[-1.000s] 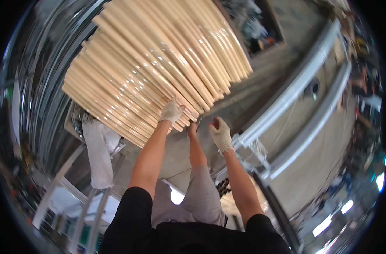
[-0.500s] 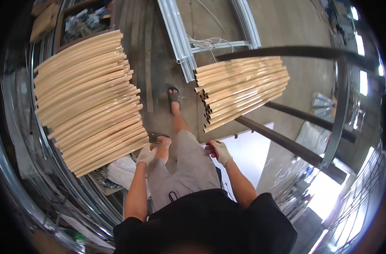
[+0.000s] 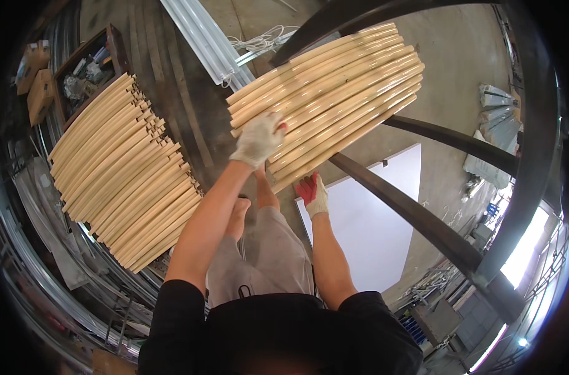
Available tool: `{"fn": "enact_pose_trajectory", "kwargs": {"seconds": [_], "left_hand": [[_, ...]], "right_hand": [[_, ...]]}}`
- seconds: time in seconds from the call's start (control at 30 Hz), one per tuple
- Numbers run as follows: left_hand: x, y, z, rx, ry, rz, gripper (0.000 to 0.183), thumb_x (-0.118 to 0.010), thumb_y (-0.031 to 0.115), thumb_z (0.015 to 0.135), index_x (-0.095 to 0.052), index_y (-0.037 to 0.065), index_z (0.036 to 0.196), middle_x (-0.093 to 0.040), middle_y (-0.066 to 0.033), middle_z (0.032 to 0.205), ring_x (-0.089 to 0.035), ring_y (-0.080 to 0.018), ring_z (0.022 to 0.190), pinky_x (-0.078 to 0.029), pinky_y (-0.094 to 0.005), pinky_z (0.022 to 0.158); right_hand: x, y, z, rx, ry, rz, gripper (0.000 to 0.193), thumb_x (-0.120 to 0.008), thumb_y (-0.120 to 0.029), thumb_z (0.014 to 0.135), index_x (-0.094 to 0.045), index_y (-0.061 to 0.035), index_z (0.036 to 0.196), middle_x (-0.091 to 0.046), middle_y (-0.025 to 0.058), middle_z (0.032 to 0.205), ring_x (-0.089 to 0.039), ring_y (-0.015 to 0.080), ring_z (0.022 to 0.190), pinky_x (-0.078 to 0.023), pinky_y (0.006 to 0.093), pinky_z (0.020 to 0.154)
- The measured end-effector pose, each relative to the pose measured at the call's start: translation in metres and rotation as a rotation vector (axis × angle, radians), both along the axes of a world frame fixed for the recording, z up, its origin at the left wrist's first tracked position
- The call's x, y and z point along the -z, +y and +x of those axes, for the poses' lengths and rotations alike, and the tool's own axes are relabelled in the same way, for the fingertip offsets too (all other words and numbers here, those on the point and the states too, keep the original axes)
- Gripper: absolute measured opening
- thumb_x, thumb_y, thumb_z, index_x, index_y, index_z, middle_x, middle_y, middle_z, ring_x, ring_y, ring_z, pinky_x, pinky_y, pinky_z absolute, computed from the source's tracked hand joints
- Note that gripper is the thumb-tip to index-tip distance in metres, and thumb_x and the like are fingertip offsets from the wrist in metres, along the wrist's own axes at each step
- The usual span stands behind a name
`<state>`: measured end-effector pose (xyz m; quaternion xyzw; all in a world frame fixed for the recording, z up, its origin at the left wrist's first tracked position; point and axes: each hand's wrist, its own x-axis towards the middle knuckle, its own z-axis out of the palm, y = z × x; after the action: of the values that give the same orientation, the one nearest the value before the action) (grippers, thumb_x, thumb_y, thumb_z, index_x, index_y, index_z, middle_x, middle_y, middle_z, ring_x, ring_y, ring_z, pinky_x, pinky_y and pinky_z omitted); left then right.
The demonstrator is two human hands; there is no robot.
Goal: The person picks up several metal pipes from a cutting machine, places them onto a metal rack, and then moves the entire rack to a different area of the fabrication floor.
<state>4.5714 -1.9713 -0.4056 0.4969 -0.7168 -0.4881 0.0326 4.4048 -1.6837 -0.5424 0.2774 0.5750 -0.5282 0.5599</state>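
Note:
A stack of glossy tan tubes (image 3: 341, 81) lies on a dark metal rack in front of me and to the right. My left hand (image 3: 258, 140), in a white knitted glove with red on the fingers, reaches over the near-left ends of these tubes. It is a little blurred, and its grip is hidden. My right hand (image 3: 314, 195), gloved the same way, is just below the stack's nearest tube. Its red palm shows, the fingers are apart and nothing is in them. A second pile of tan tubes (image 3: 119, 178) lies to my left.
The rack's dark bars (image 3: 400, 209) run across on the right, over a white panel (image 3: 369, 219). Silvery metal profiles (image 3: 200, 40) and a coiled white cord (image 3: 262, 42) lie ahead. A wooden crate (image 3: 113, 47) and cardboard boxes (image 3: 41, 87) stand far left.
My left hand has moved from beside the left pile, up and across to the right-hand stack. My right hand has risen toward that stack's near edge. The view has turned rightward.

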Motion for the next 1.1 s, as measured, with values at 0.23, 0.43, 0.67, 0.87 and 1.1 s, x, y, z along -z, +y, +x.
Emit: {"fn": "enact_pose_trajectory", "kwargs": {"seconds": [0.23, 0.43, 0.67, 0.87, 1.1], "left_hand": [[0.048, 0.073, -0.127, 0.009, -0.396, -0.547, 0.089, -0.073, 0.05, 0.087, -0.041, -0.004, 0.15, -0.049, -0.0223, 0.143, -0.046, -0.0413, 0.131, -0.035, -0.0583, 0.108], [0.054, 0.044, -0.133, 0.142, -0.658, -0.119, 0.102, -0.084, 0.054, 0.072, -0.043, 0.001, 0.149, -0.053, -0.0186, 0.133, -0.051, -0.0349, 0.124, -0.041, -0.0504, 0.099], [0.048, 0.037, -0.127, 0.159, -0.574, -0.107, 0.094, -0.084, 0.059, 0.069, -0.052, 0.001, 0.135, -0.056, -0.0172, 0.126, -0.055, -0.0332, 0.118, -0.048, -0.0478, 0.09], [0.023, 0.057, -0.128, 0.02, -0.356, -0.054, 0.104, -0.079, 0.065, 0.068, -0.049, -0.007, 0.136, -0.056, -0.0239, 0.127, -0.055, -0.0391, 0.119, -0.045, -0.0453, 0.103], [0.021, 0.031, -0.118, 0.06, -0.238, 0.248, 0.101, -0.082, 0.058, 0.066, -0.053, -0.007, 0.138, -0.058, -0.0247, 0.131, -0.055, -0.0391, 0.127, -0.046, -0.0422, 0.109]], "right_hand": [[0.063, -0.064, -0.024, 0.105, -0.094, -0.259, 0.076, -0.053, -0.068, 0.099, -0.045, -0.0163, 0.154, -0.055, 0.0078, 0.151, -0.055, 0.0294, 0.134, -0.043, 0.0481, 0.114], [0.022, -0.095, -0.012, 0.031, -0.168, -0.359, 0.087, -0.049, -0.072, 0.098, -0.038, -0.0078, 0.156, -0.046, 0.0116, 0.156, -0.046, 0.0283, 0.142, -0.036, 0.0436, 0.121], [0.008, -0.095, -0.016, 0.036, -0.216, -0.414, 0.082, -0.055, -0.068, 0.098, -0.042, -0.0086, 0.153, -0.05, 0.0116, 0.154, -0.052, 0.0283, 0.138, -0.043, 0.0472, 0.115], [-0.009, -0.092, -0.029, 0.176, -0.232, -0.39, 0.07, -0.055, -0.06, 0.101, -0.047, -0.0084, 0.149, -0.057, 0.0119, 0.147, -0.057, 0.0291, 0.132, -0.045, 0.0469, 0.114], [-0.036, -0.102, -0.03, 0.161, -0.09, -0.24, 0.063, -0.065, -0.055, 0.097, -0.055, -0.0093, 0.139, -0.066, 0.0104, 0.134, -0.063, 0.0284, 0.122, -0.05, 0.0447, 0.108]]}}
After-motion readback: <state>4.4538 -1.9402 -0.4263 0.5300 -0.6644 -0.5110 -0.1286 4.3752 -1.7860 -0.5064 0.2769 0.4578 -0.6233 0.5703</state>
